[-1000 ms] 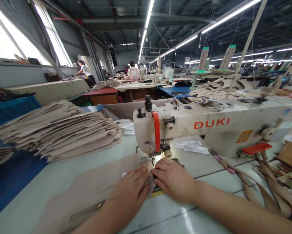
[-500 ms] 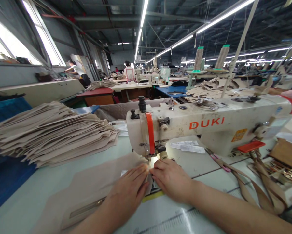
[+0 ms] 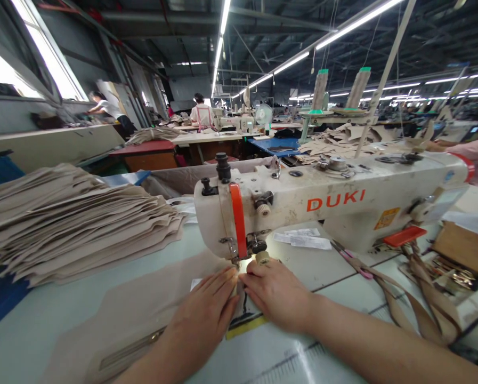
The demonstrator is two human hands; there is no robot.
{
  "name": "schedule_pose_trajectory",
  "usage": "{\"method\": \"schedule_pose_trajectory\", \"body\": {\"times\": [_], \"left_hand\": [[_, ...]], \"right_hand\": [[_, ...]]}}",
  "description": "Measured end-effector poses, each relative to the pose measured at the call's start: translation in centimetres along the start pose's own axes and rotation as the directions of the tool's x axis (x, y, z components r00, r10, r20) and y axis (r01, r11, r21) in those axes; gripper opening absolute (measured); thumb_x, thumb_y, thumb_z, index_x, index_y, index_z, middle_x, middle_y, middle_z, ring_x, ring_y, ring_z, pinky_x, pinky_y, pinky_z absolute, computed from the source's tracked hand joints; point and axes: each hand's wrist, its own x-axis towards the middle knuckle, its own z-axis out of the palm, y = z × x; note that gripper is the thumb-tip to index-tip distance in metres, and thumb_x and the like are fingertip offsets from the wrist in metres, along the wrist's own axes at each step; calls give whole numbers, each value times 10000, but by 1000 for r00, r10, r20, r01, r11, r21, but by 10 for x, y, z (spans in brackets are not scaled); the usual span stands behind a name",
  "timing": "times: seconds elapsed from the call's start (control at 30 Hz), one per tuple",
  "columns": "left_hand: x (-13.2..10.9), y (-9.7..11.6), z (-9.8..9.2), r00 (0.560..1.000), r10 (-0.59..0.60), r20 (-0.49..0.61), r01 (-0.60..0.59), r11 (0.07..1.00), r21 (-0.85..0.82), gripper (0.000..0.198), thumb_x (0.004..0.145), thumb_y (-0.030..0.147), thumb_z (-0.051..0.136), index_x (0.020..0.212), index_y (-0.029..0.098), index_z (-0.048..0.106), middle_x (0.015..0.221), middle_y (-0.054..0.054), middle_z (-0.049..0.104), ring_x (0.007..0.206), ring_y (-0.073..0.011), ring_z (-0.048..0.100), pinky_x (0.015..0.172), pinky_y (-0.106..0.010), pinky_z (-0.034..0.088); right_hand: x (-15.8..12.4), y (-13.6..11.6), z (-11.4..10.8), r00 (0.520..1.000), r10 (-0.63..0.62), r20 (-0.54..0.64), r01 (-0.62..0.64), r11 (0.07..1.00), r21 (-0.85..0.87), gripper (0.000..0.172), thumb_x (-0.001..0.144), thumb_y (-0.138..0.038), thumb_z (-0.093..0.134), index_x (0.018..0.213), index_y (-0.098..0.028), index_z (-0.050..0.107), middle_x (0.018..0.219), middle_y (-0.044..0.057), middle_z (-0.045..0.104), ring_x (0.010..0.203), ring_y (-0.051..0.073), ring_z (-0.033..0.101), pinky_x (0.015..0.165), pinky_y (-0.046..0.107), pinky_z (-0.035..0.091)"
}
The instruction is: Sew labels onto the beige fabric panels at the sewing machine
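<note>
A greige fabric panel (image 3: 138,298) lies flat on the sewing machine bed, its far part under the presser foot of a white sewing machine (image 3: 286,200). Set into its near part is a zipper (image 3: 130,352), with a metal pull close to my left wrist. My left hand (image 3: 204,306) rests flat on the panel, its extended fingers together and their tips just in front of the needle area. Right of the needle, my right hand (image 3: 276,293) has its fingers bent together at the panel's edge; its fingertips are partly hidden. A small white label (image 3: 195,284) shows beside my left fingers.
A tall stack of cut fabric pieces (image 3: 82,224) stands at the left. White paper slips (image 3: 302,240), pink-handled scissors (image 3: 354,261) and tan straps (image 3: 402,306) lie at the right, near a box of metal hardware (image 3: 462,277). Other people are farther off.
The view has turned slightly right, so the machine and both hands appear farther left. More of the yellow strip shows between my hands. Both hands keep nearly the same pose by the needle.
</note>
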Motion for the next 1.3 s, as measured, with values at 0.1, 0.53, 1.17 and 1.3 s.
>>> {"method": "schedule_pose_trajectory", "body": {"times": [0.1,0.53,1.17,1.3], "left_hand": [[2,0,-2,1000,13,11,-14,1000,11,356,993,281,376,1175,136,646,1142,-114,719,1051,-234,679,938,-380,557],[4,-6,2,997,-44,69,45,999,-14,349,995,316,384,1152,163,656,1177,-112,705,1084,-252,664,939,-421,554],[-53,23,-61,981,-101,164,75,985,157,518,952,272,472,1460,195,408,1467,-84,498,1340,-219,475,1083,-388,437],[-78,19,-97,983,-183,17,167,931,325,725,940,431,460,1557,176,178,1572,-142,302,1424,-331,327,1096,-516,382]], "right_hand": [[-2,0,1,1000,-3,-9,3,1000,-2,159,965,-173,501,1020,-138,646,987,103,624,865,208,521,827,334,409],[-2,-1,3,999,2,-33,-2,1000,12,141,971,-177,502,941,-144,636,883,74,605,852,209,492,782,328,397],[-13,1,7,979,-31,-203,71,979,190,247,988,-181,449,921,-172,687,829,66,636,830,200,547,758,310,433],[-15,0,6,978,-54,-200,99,970,222,262,995,-180,427,939,-168,684,841,73,641,845,200,551,774,317,438]]}}
